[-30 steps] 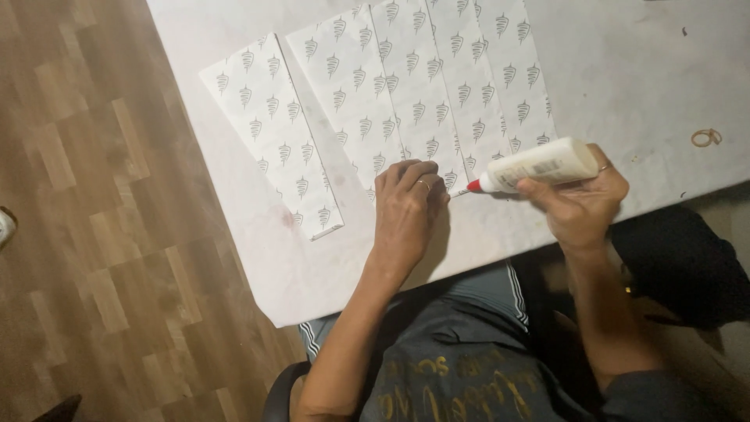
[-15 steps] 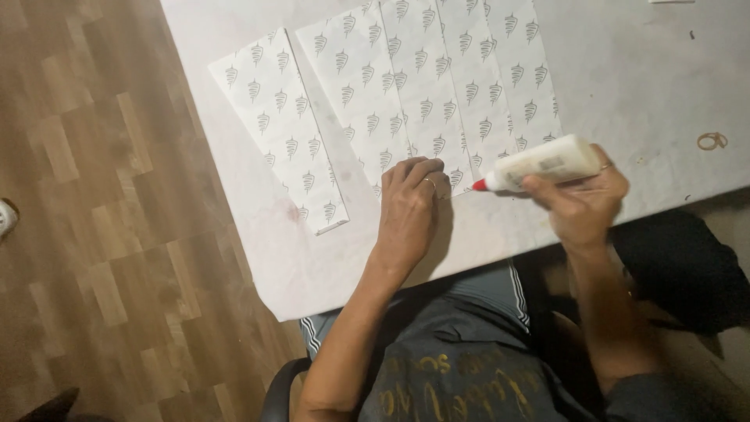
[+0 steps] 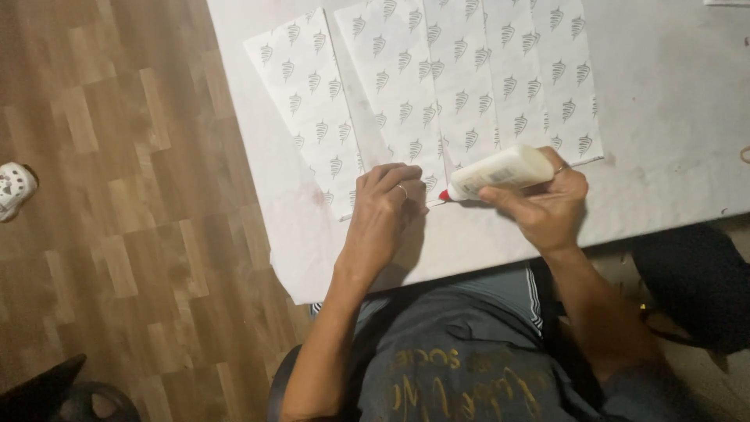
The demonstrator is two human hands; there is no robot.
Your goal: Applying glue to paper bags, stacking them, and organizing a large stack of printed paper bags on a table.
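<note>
My right hand (image 3: 547,207) grips a white glue bottle (image 3: 500,172) with a red tip, held sideways. The tip touches the near edge of a patterned white paper sheet (image 3: 469,86) folded into several panels. My left hand (image 3: 384,211) rests fingers-down on that sheet's near edge, just left of the tip, pinning it to the white table (image 3: 672,117). A separate patterned strip (image 3: 308,109) lies to the left, its near end under my left hand.
The table's left edge runs diagonally beside a wooden plank floor (image 3: 109,195). A small white patterned object (image 3: 14,187) sits on the floor at far left. A dark chair part (image 3: 47,391) shows bottom left. A dark bag (image 3: 695,281) lies by my right side.
Both hands and the bottle have stayed together on the paper's near edge. The view has shifted a little, and the glue tip sits slightly closer to my left fingers.
</note>
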